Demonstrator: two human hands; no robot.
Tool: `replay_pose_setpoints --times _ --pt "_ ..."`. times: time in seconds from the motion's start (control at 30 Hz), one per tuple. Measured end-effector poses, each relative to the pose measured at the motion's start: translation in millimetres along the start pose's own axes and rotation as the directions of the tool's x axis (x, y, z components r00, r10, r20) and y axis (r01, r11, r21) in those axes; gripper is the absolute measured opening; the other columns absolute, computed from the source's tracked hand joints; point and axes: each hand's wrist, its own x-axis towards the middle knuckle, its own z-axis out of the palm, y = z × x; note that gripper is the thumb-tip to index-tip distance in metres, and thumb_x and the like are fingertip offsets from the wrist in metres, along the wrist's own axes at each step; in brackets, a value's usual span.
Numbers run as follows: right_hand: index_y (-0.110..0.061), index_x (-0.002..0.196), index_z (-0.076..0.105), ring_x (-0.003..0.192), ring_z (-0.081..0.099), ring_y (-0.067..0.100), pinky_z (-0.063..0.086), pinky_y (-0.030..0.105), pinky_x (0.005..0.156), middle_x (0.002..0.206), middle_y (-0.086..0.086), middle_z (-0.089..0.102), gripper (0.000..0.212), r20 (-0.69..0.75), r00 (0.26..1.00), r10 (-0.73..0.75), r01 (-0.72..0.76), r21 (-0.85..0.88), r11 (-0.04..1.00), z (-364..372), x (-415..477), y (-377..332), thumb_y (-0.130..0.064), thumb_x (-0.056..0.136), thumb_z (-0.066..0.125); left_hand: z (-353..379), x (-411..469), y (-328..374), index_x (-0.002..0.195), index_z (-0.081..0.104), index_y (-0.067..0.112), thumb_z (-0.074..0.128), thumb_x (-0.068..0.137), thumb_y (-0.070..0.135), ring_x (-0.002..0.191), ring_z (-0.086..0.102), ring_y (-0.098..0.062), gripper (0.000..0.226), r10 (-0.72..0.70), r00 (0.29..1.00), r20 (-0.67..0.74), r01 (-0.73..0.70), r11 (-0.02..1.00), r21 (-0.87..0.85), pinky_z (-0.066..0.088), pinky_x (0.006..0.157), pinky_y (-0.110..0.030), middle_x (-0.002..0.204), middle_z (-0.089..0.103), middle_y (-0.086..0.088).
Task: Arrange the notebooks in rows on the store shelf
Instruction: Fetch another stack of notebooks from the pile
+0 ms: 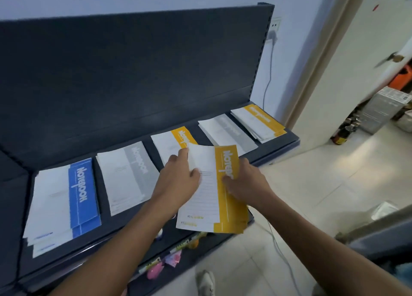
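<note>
On the dark shelf (pixel 156 215) lie piles of notebooks in a row: a blue pile (pixel 64 202) at left, a grey pile (pixel 127 175), a yellow pile (pixel 169 144), another grey pile (pixel 227 133) and a yellow pile (pixel 258 122) at far right. Above the shelf's front edge I hold a small stack of yellow notebooks (pixel 211 197). My left hand (pixel 178 177) grips its left edge with the thumb over the top corner. My right hand (pixel 247 182) grips its right, yellow-striped side.
The shelf's dark back panel (pixel 133 73) rises behind the row. A lower shelf holds small colourful packets (pixel 165 262). A cable (pixel 267 79) hangs from a wall socket at right. Pale floor tiles (pixel 312 184) and boxes (pixel 383 111) lie beyond a doorway.
</note>
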Motion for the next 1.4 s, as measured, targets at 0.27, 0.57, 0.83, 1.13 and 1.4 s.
replay_pose_setpoints --times 0.27,0.57,0.83,1.13,1.4 --pt "-0.018 0.112 0.046 0.09 0.061 0.026 0.051 0.039 0.075 0.102 0.002 0.06 0.034 0.094 0.992 -0.082 0.088 -0.063 0.994 -2.4 72.0 -8.9 -0.039 0.089 0.06 28.3 52.3 -14.7 0.134 0.04 0.028 0.057 0.089 0.04 0.088 0.057 -0.02 0.049 -0.134 0.99 -0.038 0.131 0.988 -0.083 0.046 0.067 -0.034 0.099 0.056 0.003" --pt "-0.014 0.121 0.044 0.091 0.062 0.027 0.052 0.038 0.073 0.106 0.005 0.06 0.041 0.243 0.946 -0.216 0.255 -0.141 0.957 -1.3 144.9 -42.2 -0.034 0.09 0.06 29.1 92.1 -30.8 0.141 0.038 0.022 0.06 0.092 0.037 0.096 0.059 -0.025 0.056 -0.276 0.953 -0.127 0.267 0.96 -0.083 0.049 0.076 -0.036 0.111 0.061 -0.005" --pt "-0.017 0.113 0.049 0.092 0.063 0.023 0.056 0.041 0.077 0.106 0.003 0.061 0.041 0.353 0.891 -0.287 0.34 -0.098 0.935 29.9 180.9 -77.1 -0.031 0.081 0.07 22.1 105.9 -52.1 0.142 0.035 0.018 0.059 0.094 0.028 0.105 0.059 -0.031 0.055 -0.429 0.884 -0.184 0.425 0.903 -0.063 0.045 0.077 -0.034 0.125 0.057 -0.012" --pt "-0.02 0.138 0.031 0.094 0.058 0.025 0.044 0.032 0.065 0.114 0.003 0.051 0.069 0.439 0.829 -0.348 0.431 -0.104 0.896 44.6 208.4 -87.3 -0.028 0.082 0.071 28.3 121.7 -53.1 0.142 0.035 0.014 0.06 0.09 0.016 0.111 0.057 -0.029 0.058 -0.467 0.857 -0.218 0.478 0.879 -0.005 0.049 0.078 -0.035 0.126 0.058 -0.012" --pt "-0.016 0.139 0.037 0.106 0.058 0.027 0.048 0.034 0.077 0.12 0.008 0.055 0.065 0.545 0.742 -0.391 0.562 -0.189 0.805 43.8 218.8 -72.7 -0.036 0.086 0.07 42.4 116.9 -48.1 0.134 0.041 0.017 0.064 0.09 0.019 0.112 0.057 -0.027 0.05 -0.464 0.863 -0.201 0.491 0.864 0.112 0.058 0.085 -0.042 0.123 0.061 -0.006"
